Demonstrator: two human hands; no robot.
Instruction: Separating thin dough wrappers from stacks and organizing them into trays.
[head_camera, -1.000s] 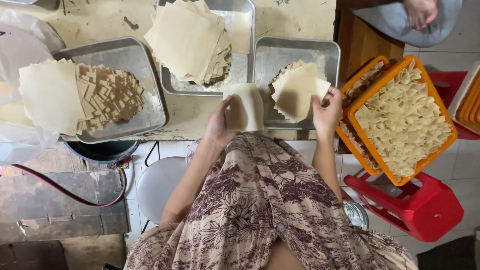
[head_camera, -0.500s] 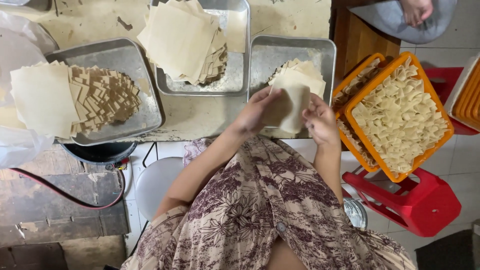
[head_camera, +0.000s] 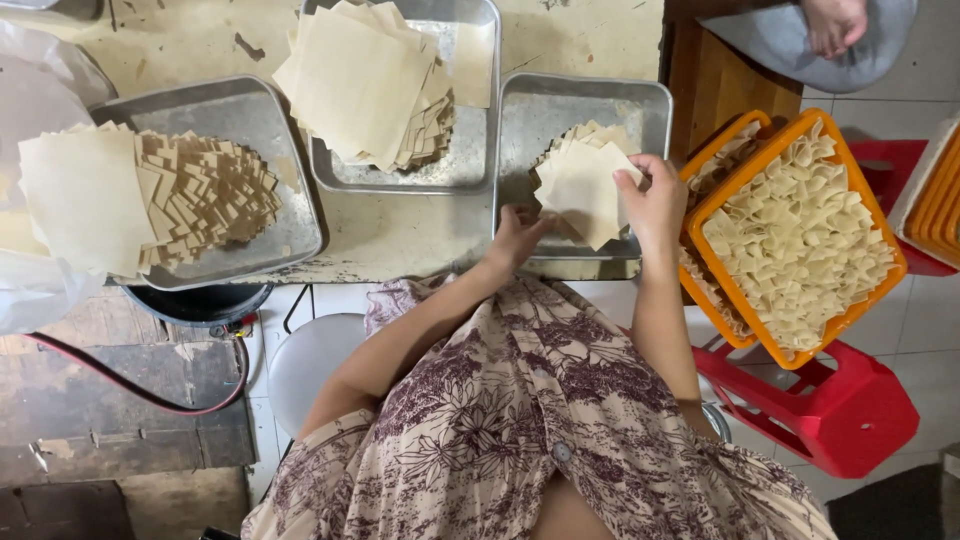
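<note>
A small fanned stack of pale square dough sheets sits over the right-hand metal tray. My right hand grips the stack at its right edge, thumb on top. At the stack's lower left corner my left hand has its fingers spread and touching the sheets, holding nothing of its own. Both forearms reach forward over my floral dress.
The middle tray holds a bigger pile of square sheets; the left tray holds pale sheets and a fanned tan stack. An orange basket of folded pieces rests on a red stool. Another person's hand is top right.
My left hand carried a sheet from the table edge rightward onto the stack in the right tray and let it go. My right hand moved up onto the stack's right edge.
</note>
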